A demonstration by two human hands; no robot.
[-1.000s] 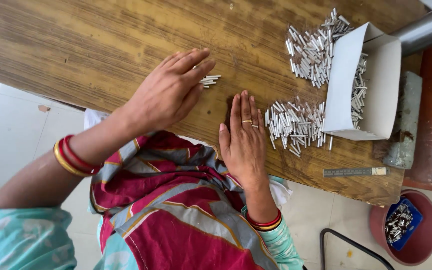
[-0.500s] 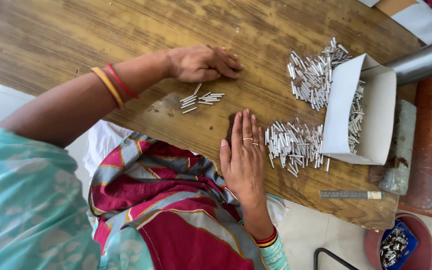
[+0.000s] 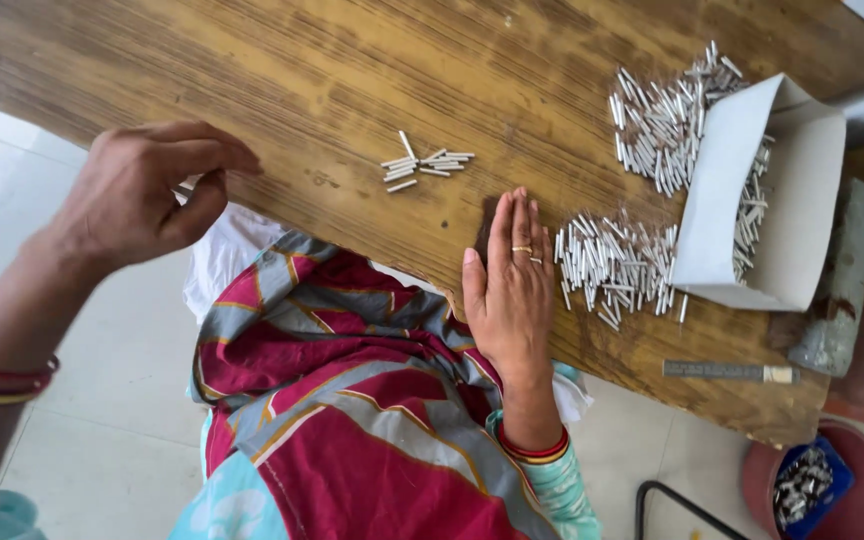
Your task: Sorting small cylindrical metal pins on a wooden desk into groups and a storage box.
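My right hand (image 3: 512, 290) lies flat, palm down, on the wooden table (image 3: 282, 80), fingers together, with a ring on one finger. Its fingertips rest just left of a pile of short white sticks (image 3: 612, 265). My left hand (image 3: 142, 195) hovers over the table's near edge at the left, fingers loosely curled, thumb apart, gripping nothing that I can see. A small bunch of white sticks (image 3: 422, 168) lies on the table between the two hands. A larger heap of white sticks (image 3: 657, 125) lies farther back on the right.
An open white cardboard box (image 3: 752, 200) holding more sticks stands at the right beside both piles. A metal ruler (image 3: 727, 371) lies near the table's front right corner. On the floor below stands a red bucket (image 3: 852, 500) with a blue container of small parts. A black metal frame (image 3: 672, 500) is beside it.
My left hand has pulled back from the far middle of the table to the near left edge. The small bunch of sticks stays where it lay. My right hand has not moved.
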